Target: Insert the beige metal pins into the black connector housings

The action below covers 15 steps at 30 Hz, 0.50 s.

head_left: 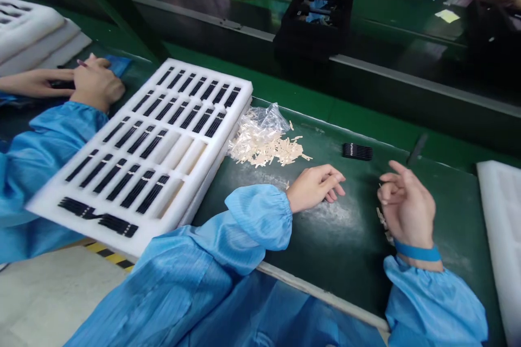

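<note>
My left hand (315, 188) lies palm down, fingers loosely curled and empty, just beside the heap of pale strips (268, 150). My right hand (407, 207) is half-curled; whether it pinches a strip, I cannot tell. The white foam tray (243, 96) lies left of the heap.

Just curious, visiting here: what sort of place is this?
Probably a factory assembly line: a blue antistatic smock, a green workbench, and a white foam tray holding rows of small black parts.
</note>
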Each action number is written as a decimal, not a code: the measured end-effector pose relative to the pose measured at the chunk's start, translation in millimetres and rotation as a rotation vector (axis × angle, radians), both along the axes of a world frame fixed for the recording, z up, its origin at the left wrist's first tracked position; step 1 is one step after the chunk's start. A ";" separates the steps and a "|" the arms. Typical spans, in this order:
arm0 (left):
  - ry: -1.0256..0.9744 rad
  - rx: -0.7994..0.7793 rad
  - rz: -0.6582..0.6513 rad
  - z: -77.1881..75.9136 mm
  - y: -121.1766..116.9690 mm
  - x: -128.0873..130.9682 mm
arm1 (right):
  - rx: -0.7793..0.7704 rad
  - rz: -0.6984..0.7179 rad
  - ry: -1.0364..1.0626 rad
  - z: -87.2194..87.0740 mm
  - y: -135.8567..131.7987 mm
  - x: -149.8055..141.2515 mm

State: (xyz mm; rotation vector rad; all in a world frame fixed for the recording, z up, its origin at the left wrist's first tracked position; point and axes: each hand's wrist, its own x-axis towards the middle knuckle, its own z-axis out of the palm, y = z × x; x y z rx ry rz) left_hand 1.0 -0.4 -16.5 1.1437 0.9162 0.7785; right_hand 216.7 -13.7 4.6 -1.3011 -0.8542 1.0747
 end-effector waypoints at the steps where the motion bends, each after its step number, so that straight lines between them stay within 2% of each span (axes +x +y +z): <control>1: -0.002 -0.002 -0.006 0.1 -0.4 0.5 | -0.027 0.019 -0.084 -2.0 0.5 -2.7; 4: 0.009 0.003 -0.029 0.7 -1.8 2.0 | 0.012 0.060 -0.507 -6.3 7.5 -9.4; 7: 0.028 0.024 -0.049 1.5 -2.8 2.7 | 0.230 0.094 -1.030 -5.6 28.0 -7.5; 9: 0.044 0.034 -0.055 2.6 -3.0 2.6 | 0.358 0.175 -1.303 -3.3 44.5 -2.9; 12: 0.077 0.044 -0.063 5.1 -3.2 2.5 | 0.452 0.334 -1.555 -0.8 61.0 3.3; 15: 0.087 0.052 -0.074 6.3 -3.1 2.7 | 0.502 0.379 -1.652 0.0 64.2 7.5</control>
